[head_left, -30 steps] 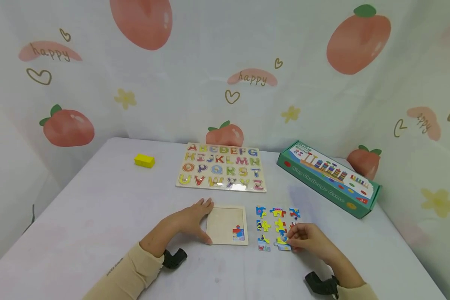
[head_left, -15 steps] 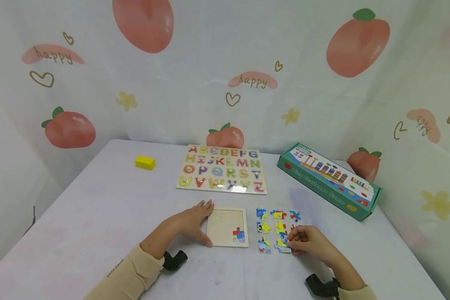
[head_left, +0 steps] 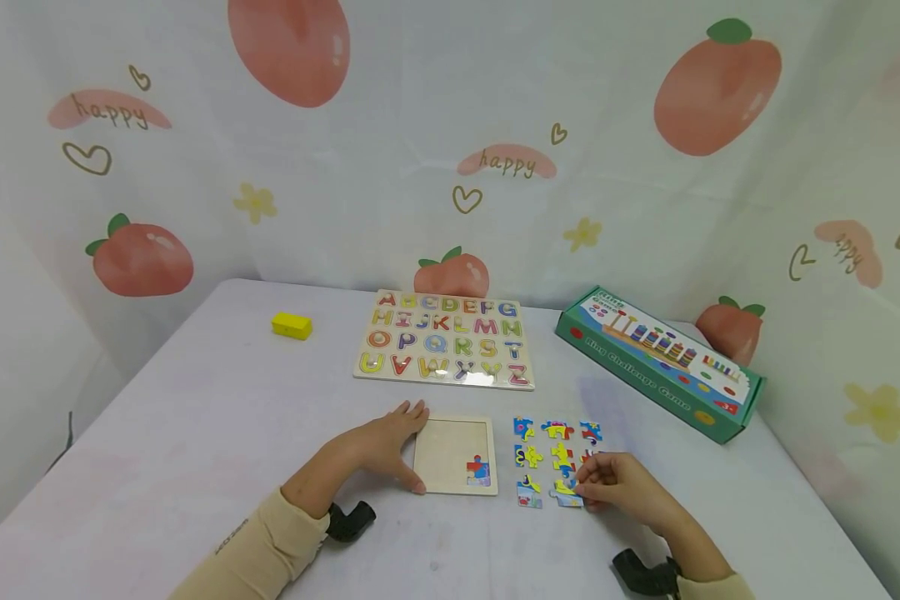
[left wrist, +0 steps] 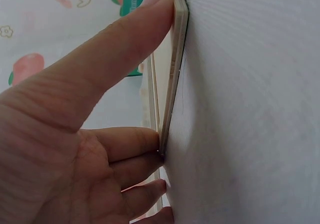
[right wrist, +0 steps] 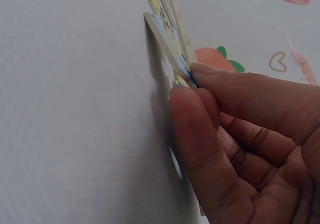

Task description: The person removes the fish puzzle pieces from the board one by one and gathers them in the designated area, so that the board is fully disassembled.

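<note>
My left hand (head_left: 381, 446) spans the left side of a shallow wooden puzzle tray (head_left: 441, 454), with the thumb at the near corner and fingers at the far one. In the left wrist view the thumb and fingertips touch the tray's edge (left wrist: 172, 69). One red-and-blue puzzle piece (head_left: 478, 472) lies in the tray's near right corner. My right hand (head_left: 621, 485) pinches the right end of a yellow and light-blue puzzle piece (head_left: 566, 498). In the right wrist view that piece (right wrist: 169, 43) sits tilted between thumb and index finger. The hand partly hides pieces behind it.
Several loose puzzle pieces (head_left: 558, 430) lie in rows right of the tray. Behind stands an alphabet board (head_left: 444, 354). A green game box (head_left: 660, 362) lies at the back right, a yellow block (head_left: 292, 326) at the back left. A printed curtain (head_left: 390, 167) hangs behind the table.
The head view has tilted slightly, so the whole scene sits a little lower in the picture. Both hands keep their places at the tray and the puzzle piece.
</note>
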`<state>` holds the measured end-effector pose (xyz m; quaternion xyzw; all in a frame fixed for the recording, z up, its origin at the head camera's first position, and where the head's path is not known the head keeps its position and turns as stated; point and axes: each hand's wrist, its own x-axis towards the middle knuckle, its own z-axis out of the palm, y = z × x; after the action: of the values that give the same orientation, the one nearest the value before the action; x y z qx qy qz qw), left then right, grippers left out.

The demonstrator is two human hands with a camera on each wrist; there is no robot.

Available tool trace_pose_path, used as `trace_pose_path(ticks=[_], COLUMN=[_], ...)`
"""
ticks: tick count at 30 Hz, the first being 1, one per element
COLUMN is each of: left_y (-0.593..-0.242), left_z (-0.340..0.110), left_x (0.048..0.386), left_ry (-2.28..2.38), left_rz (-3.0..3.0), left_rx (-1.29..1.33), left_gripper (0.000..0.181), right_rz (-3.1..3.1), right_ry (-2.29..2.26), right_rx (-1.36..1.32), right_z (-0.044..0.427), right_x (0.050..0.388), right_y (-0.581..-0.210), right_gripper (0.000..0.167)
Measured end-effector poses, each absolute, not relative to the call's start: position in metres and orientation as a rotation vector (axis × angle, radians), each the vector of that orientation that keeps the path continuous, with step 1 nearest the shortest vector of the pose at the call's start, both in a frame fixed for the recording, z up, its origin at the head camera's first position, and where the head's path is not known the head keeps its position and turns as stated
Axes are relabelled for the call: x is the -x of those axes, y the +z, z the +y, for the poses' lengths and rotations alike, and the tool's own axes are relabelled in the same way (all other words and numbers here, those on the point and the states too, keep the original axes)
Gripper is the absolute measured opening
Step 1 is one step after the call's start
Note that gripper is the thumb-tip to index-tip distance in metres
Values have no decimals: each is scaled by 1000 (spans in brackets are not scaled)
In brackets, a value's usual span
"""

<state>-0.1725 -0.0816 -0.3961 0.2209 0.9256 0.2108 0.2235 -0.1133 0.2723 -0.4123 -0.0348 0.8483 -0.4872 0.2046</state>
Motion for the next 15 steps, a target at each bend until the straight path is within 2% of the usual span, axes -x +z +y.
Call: trace_pose_path(ticks=[15], left_y=[-400], left_z=[-81], left_x=[174], left_ry=[578], left_rz=[2565], left_rx=[-618], left_gripper=[107], right_rz=[2323], right_ry=[-1405], right_rx=[141], right_z=[273], right_x=[114], right_y=[-413], right_gripper=[34])
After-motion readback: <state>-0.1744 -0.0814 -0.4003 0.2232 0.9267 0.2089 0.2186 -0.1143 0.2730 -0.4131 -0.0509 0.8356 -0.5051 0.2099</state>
